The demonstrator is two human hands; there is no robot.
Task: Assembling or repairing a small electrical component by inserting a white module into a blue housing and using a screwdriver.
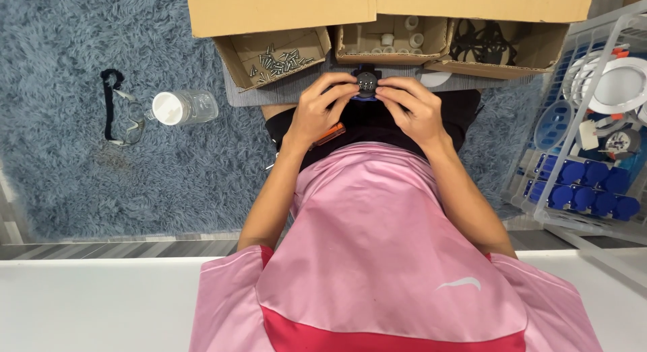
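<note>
A small round black part (366, 83) is gripped by the left hand (321, 112) and right hand (412, 109), below three open brown cardboard boxes (280, 59).

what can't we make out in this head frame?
- Small black round part: underside hidden by the fingertips of left hand and right hand.
- Orange-handled tool: mostly hidden under the left wrist.
- White basket: cut by the right edge.
- Screws: too small to type.

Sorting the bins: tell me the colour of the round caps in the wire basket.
Blue caps, seen in the head view.
</note>
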